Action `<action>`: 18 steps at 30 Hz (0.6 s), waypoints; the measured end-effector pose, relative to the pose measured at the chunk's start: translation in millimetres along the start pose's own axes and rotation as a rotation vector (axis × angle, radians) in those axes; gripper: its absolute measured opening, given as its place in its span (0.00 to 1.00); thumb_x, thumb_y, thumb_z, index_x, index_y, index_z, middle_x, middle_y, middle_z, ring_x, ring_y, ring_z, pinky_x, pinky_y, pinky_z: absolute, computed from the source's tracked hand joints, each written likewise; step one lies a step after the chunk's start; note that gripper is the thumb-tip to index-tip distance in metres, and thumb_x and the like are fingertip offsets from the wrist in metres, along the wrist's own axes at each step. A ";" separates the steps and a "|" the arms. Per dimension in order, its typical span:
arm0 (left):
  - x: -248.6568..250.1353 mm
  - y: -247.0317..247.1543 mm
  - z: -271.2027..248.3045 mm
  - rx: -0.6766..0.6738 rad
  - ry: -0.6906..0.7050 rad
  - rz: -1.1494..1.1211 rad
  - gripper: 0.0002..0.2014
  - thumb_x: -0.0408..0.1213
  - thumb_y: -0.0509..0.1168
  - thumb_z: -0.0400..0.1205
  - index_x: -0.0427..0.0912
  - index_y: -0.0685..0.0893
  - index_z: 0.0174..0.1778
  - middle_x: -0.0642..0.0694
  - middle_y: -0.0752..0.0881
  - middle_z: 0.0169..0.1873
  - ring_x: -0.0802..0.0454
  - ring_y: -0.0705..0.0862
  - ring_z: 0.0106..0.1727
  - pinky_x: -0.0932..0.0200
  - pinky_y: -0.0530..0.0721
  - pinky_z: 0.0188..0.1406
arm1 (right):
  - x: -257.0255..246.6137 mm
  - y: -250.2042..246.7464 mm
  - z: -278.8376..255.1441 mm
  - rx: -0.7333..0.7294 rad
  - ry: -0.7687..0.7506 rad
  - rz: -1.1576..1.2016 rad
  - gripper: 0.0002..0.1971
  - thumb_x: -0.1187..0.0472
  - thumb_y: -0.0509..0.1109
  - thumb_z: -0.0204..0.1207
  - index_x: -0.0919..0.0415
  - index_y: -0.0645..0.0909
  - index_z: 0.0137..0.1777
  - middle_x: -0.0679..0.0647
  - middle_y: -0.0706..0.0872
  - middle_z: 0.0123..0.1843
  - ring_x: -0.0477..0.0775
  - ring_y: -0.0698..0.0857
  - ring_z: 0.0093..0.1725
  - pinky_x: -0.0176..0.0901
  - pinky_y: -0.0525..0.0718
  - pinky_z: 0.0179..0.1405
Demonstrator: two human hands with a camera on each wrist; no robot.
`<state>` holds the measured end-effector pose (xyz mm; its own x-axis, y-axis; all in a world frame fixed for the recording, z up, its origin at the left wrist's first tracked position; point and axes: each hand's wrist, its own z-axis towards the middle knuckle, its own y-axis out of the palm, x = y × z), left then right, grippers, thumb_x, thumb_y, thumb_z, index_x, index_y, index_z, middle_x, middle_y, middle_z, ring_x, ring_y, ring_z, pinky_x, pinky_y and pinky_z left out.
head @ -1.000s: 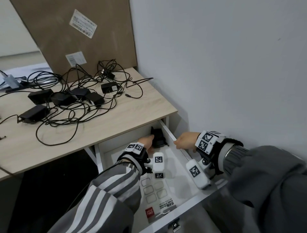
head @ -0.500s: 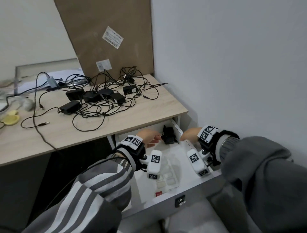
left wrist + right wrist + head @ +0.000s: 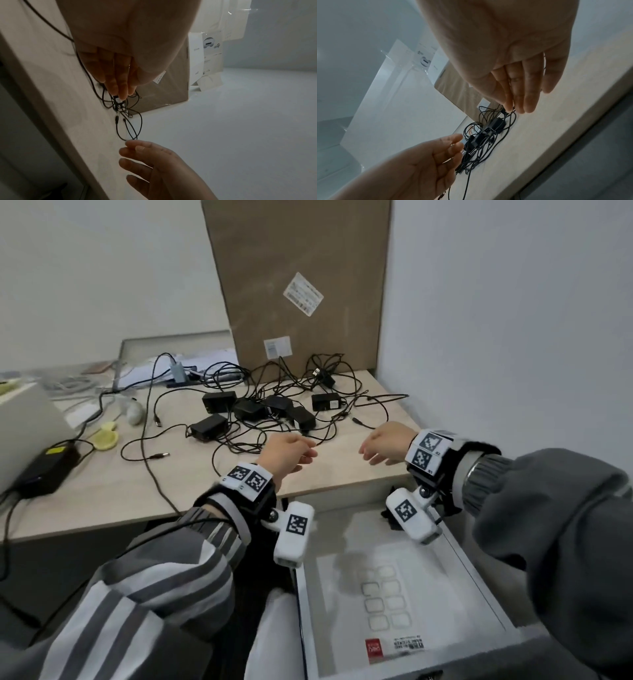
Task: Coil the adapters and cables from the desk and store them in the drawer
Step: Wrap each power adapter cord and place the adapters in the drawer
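Observation:
Several black adapters (image 3: pixel 260 410) lie in a tangle of black cables (image 3: pixel 239 440) at the back right of the wooden desk (image 3: pixel 113 494). My left hand (image 3: pixel 291 453) and right hand (image 3: pixel 380 445) hover side by side over the desk's front edge, just short of the tangle, fingers relaxed and holding nothing. The left wrist view shows the left hand's fingers (image 3: pixel 116 75) pointing at the cables (image 3: pixel 128 121), and the right wrist view shows the right hand's fingers (image 3: pixel 518 88) above the adapters (image 3: pixel 488 129). Below stands the pulled-out white drawer (image 3: pixel 479 577); a black coiled adapter (image 3: pixel 387 513) lies at its back right, mostly hidden by the wrist camera.
A tall cardboard box (image 3: pixel 298 285) leans on the wall behind the tangle, and the wall (image 3: pixel 513 337) closes the desk's right side. A larger power brick (image 3: pixel 48 470), a white box (image 3: pixel 24 422) and a yellow object (image 3: pixel 106 436) occupy the left. A printed sheet (image 3: pixel 394 604) covers the drawer floor.
Both hands have come up out of the drawer and now hover over the desk's front edge. The coiled adapter stays at the drawer's back right. The head view has lifted.

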<state>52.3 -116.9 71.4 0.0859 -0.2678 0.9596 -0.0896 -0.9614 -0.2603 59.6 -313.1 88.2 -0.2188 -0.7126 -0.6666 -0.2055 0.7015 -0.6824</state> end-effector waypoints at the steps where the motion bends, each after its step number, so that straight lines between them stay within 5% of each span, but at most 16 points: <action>1: 2.9 -4.6 7.3 0.014 0.001 0.001 0.10 0.29 0.57 0.83 0.40 0.84 0.48 0.48 0.86 0.36 0.57 0.82 0.36 0.66 0.77 0.36 | -6.9 -4.6 7.8 -0.003 -0.006 -0.006 0.12 0.64 0.64 0.80 0.69 0.83 0.59 0.56 0.86 0.50 0.48 0.84 0.39 0.37 0.77 0.35; 5: 23.1 -16.0 47.3 0.042 0.031 0.004 0.12 0.26 0.56 0.82 0.40 0.84 0.41 0.46 0.87 0.34 0.55 0.82 0.34 0.65 0.77 0.34 | -40.4 -33.8 46.6 -0.002 -0.069 -0.059 0.07 0.64 0.65 0.80 0.60 0.84 0.52 0.55 0.88 0.50 0.44 0.85 0.37 0.34 0.75 0.29; 10: 54.6 -24.1 118.5 0.071 0.064 0.079 0.11 0.28 0.56 0.83 0.40 0.84 0.43 0.45 0.87 0.39 0.54 0.82 0.38 0.65 0.79 0.37 | -89.5 -75.2 119.5 0.073 -0.160 -0.158 0.07 0.66 0.69 0.77 0.67 0.86 0.51 0.55 0.88 0.40 0.42 0.85 0.29 0.26 0.73 0.17; 14: 61.0 -31.3 170.8 0.094 0.039 0.046 0.11 0.28 0.57 0.84 0.41 0.83 0.40 0.43 0.86 0.39 0.53 0.82 0.37 0.62 0.80 0.39 | -115.1 -83.0 189.5 0.081 -0.184 -0.320 0.13 0.63 0.71 0.74 0.66 0.85 0.58 0.54 0.89 0.40 0.47 0.85 0.32 0.35 0.79 0.27; 18: 47.0 -42.0 208.3 0.096 0.017 0.064 0.10 0.27 0.57 0.83 0.38 0.84 0.44 0.44 0.87 0.39 0.51 0.83 0.40 0.57 0.83 0.44 | -123.3 -56.7 251.6 -0.032 -0.170 -0.641 0.18 0.55 0.71 0.75 0.62 0.83 0.62 0.58 0.89 0.55 0.57 0.88 0.51 0.50 0.86 0.54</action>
<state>266.7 -102.4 105.3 0.0665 -0.3288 0.9421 0.0009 -0.9441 -0.3296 338.2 -268.1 133.6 0.1088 -0.9792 -0.1712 -0.2733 0.1361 -0.9522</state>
